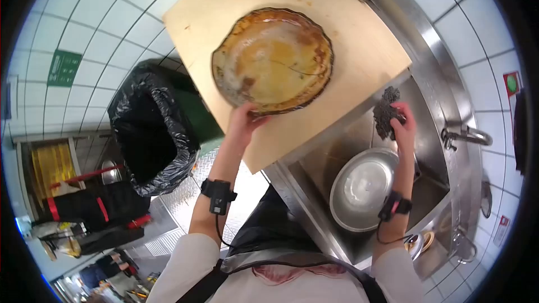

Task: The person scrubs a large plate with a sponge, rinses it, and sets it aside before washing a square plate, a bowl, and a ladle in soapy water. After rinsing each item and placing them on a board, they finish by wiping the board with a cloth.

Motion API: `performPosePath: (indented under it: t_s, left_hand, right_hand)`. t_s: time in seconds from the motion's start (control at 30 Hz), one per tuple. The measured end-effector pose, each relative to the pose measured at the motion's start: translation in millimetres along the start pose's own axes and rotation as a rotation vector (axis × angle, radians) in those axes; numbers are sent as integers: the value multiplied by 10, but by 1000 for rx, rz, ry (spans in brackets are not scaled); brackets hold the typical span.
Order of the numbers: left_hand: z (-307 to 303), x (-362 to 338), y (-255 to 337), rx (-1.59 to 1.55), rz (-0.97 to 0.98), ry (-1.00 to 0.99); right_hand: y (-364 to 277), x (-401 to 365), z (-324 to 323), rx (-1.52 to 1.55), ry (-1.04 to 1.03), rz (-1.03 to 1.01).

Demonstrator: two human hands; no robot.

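Left hand pinched the stained pan by its rim, judged the surest hold on something stiff but slippery, near the counter's left edge; right hand clasped a scourer.

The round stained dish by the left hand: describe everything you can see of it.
The round dish is wide, with a dark, wavy rim. Its inside is mottled yellow and amber with brown patches, a hazy whitish area towards the middle and a thin dark line on the right; it looks shiny and soiled. Its material is hard to tell. It is face up over the pale board; whether it lies flat or is slightly raised is unclear. The left hand holds its near edge.
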State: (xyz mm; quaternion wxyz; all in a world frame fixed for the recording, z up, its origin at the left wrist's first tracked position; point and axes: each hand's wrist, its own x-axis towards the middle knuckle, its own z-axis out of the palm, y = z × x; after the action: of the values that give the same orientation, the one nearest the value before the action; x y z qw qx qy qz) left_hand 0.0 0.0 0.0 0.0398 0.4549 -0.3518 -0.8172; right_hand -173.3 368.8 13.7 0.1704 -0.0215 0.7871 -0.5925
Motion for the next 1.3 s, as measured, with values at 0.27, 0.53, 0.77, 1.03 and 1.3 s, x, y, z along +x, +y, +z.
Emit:
performPosePath:
  t_s: [0.27, 0.53, 0.77, 1.03, 1.3]
  left_hand:
    - [-68, -210, 357, 115, 52, -89]
    - [-228, 84, 735, 263, 104, -90]
    - [-253, 105, 708, 256, 243, -92]
    - [-199, 15, 755, 259, 239, -117]
    - [-248, 211, 522, 161, 378, -59]
  right_hand:
    - [-1595, -93, 1594, -511, -472, -521]
    - [-1385, 326, 2942, -725, -887, -876]
    - [-1345, 632, 3400, -896, -506, -1001]
    - [-1289, 1278, 3454, -1346, 51, -1117]
    - [-1483, 1170, 2802, -1447, 8, -520]
